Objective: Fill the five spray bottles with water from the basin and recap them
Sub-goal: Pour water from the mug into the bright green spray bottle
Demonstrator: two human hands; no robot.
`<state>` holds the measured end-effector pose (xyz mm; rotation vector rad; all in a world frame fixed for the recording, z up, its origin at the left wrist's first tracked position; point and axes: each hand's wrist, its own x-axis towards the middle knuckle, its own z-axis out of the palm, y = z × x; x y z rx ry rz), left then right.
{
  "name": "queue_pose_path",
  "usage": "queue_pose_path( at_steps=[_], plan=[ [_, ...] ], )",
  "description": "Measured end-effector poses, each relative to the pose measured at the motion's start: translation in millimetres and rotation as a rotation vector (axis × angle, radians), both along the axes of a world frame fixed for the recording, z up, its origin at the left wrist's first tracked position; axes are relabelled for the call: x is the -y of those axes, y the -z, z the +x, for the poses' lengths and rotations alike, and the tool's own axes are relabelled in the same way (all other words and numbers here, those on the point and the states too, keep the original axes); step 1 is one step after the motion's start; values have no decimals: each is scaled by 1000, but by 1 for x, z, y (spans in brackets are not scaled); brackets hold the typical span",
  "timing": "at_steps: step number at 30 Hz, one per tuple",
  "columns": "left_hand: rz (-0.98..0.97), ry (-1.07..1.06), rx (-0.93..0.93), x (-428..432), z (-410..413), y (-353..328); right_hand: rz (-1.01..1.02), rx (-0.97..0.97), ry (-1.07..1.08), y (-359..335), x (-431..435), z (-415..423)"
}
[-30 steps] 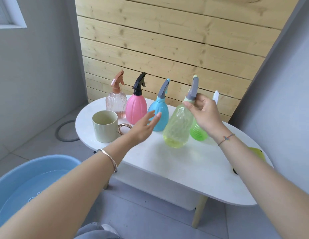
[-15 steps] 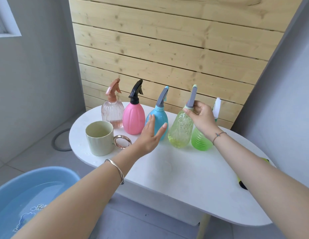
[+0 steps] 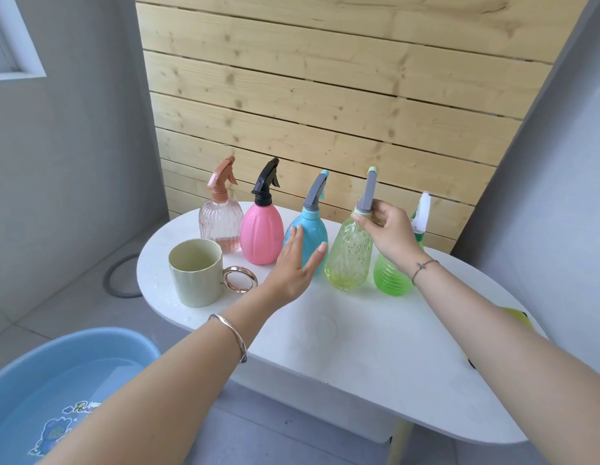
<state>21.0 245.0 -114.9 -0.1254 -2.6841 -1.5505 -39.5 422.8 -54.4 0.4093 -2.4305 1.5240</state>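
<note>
Right grip (image 3: 387, 229) pinches yellow bottle (image 3: 349, 253) neck; blue bottle (image 3: 308, 236), green bottle (image 3: 392, 276) flank.

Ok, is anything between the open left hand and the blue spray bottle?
Nothing visible. The left hand is open right in front of the blue spray bottle; whether it touches is unclear. The pink spray bottle stands beside, not between.
</note>
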Motion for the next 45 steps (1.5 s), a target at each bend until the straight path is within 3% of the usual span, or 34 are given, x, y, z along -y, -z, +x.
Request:
queue_pose_path(
  at_steps=[7,12,13,16,18,25,29,36,40,45],
  plan=[
    [71,-60,-28,-3,12,-4,-73,47,21,-10,-12,11],
    [103,-102,-54,-10,22,-6,29,-355,307,-13,-49,34],
    [116,-115,-58,-13,24,-6,29,-343,359,-8,-54,35],
    [159,-139,-59,-24,27,-7,-34,25,391,11,-64,26],
    [183,-149,-57,-31,30,-8,-52,149,348,26,-65,16],
    [184,-94,-19,-47,44,-15,-17,32,364,32,-62,18],
    [173,12,-8,-57,56,-24,-160,-27,373,16,-57,55],
    [213,104,16,-67,71,-40,-494,48,112,-26,-33,115],
    [430,137,93,-53,78,-47,-518,61,-1,-45,-24,127],
    [767,350,388,-33,85,-54,-648,208,-236,-61,-17,131]
  ],
)
